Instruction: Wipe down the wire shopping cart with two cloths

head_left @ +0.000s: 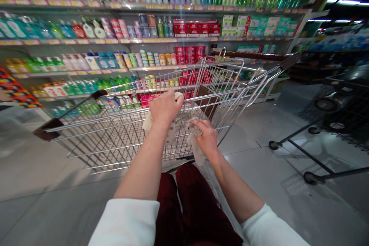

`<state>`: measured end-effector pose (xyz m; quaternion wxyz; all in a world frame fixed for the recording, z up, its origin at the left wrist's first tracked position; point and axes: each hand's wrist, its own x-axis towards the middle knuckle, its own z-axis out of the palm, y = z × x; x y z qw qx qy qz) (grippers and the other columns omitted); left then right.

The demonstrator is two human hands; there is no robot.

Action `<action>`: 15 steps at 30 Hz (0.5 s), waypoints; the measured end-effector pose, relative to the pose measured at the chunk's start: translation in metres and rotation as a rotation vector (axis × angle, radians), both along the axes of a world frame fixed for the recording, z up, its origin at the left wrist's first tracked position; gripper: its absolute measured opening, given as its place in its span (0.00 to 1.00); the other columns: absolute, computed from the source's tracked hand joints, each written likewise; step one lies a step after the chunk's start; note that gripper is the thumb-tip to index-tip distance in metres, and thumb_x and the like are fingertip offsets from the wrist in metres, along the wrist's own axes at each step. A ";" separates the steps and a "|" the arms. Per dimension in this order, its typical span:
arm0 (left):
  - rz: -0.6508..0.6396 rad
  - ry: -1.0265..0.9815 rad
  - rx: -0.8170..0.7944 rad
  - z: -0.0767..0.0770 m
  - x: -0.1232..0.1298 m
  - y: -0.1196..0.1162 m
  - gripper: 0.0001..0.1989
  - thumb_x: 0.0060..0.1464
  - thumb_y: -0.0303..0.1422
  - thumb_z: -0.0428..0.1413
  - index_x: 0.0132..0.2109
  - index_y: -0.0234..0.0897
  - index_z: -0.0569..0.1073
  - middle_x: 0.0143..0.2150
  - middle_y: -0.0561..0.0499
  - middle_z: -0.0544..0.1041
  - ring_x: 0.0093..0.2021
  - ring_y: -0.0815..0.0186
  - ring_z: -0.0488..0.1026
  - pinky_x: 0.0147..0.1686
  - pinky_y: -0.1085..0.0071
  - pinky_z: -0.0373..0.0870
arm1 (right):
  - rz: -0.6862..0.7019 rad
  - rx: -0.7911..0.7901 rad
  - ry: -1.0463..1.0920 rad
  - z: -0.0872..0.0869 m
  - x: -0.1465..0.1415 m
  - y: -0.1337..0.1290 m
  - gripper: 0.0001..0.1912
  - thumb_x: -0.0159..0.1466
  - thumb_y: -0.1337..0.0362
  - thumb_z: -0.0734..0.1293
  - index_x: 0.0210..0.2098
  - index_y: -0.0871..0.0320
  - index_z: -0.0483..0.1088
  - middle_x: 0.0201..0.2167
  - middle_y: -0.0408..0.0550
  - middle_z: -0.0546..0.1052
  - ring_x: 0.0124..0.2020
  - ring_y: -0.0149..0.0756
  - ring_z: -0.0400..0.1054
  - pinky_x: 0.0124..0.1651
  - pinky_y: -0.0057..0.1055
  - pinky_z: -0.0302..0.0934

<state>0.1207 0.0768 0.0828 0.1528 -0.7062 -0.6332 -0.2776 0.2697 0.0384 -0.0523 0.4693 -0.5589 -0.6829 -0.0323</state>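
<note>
A metal shopping cart point(115, 130) stands side-on in front of me, its handle point(259, 55) towards the right. My left hand point(165, 106) is closed around a cream cloth point(147, 122) on the cart's upper side rail. Part of the cloth hangs down inside the wire side, and the palm hides the rest. Lower and to the right, my right hand point(205, 135) grips a crumpled, whitish, see-through piece point(197, 150), which looks like a thin cloth or plastic bag. It dangles beside the cart's wire side.
Behind the cart run shelves point(129, 6) full of bottles, jars and red boxes point(196, 28). A second dark cart point(325, 107) with black wheels stands on the right. Grey tiled floor point(245, 184) lies around my legs. An orange-and-black patterned panel point(20, 88) is at the left.
</note>
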 end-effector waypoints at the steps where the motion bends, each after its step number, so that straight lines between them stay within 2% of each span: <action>1: -0.003 -0.004 0.003 0.000 0.000 0.000 0.23 0.61 0.45 0.40 0.47 0.38 0.73 0.41 0.39 0.80 0.42 0.48 0.77 0.41 0.58 0.67 | -0.005 0.070 0.012 0.008 -0.001 0.002 0.29 0.55 0.74 0.62 0.53 0.48 0.74 0.53 0.43 0.75 0.54 0.35 0.69 0.55 0.28 0.64; 4: 0.011 -0.011 0.004 -0.001 0.001 0.001 0.23 0.61 0.45 0.39 0.48 0.37 0.73 0.41 0.39 0.80 0.43 0.48 0.76 0.41 0.58 0.66 | -0.044 0.156 -0.041 0.023 -0.007 0.012 0.29 0.56 0.74 0.63 0.55 0.48 0.73 0.55 0.43 0.74 0.57 0.34 0.67 0.57 0.28 0.63; 6: 0.024 -0.005 -0.003 0.000 0.001 0.001 0.23 0.61 0.45 0.39 0.48 0.37 0.73 0.41 0.39 0.80 0.43 0.49 0.76 0.41 0.59 0.67 | -0.084 0.127 -0.107 0.021 -0.012 0.018 0.29 0.57 0.74 0.64 0.56 0.47 0.72 0.56 0.43 0.73 0.54 0.35 0.69 0.56 0.28 0.64; 10: 0.015 0.016 0.022 -0.001 0.000 0.003 0.22 0.61 0.45 0.41 0.45 0.38 0.73 0.40 0.41 0.80 0.40 0.50 0.77 0.38 0.60 0.67 | -0.114 -0.042 -0.242 -0.011 -0.023 0.018 0.30 0.57 0.71 0.66 0.58 0.45 0.70 0.61 0.43 0.70 0.50 0.36 0.72 0.52 0.30 0.66; 13: 0.016 0.019 0.045 -0.003 -0.001 0.004 0.21 0.60 0.44 0.41 0.44 0.38 0.73 0.39 0.41 0.80 0.39 0.50 0.77 0.37 0.60 0.66 | -0.073 -0.201 -0.349 -0.038 -0.030 0.008 0.30 0.58 0.71 0.65 0.58 0.43 0.69 0.62 0.42 0.69 0.47 0.35 0.73 0.48 0.29 0.67; 15: 0.015 0.017 0.037 -0.003 -0.001 0.004 0.21 0.60 0.44 0.41 0.45 0.38 0.73 0.39 0.41 0.80 0.40 0.50 0.77 0.37 0.60 0.66 | -0.048 -0.270 -0.385 -0.047 -0.032 0.003 0.29 0.59 0.71 0.63 0.58 0.42 0.69 0.63 0.41 0.68 0.45 0.33 0.73 0.47 0.28 0.67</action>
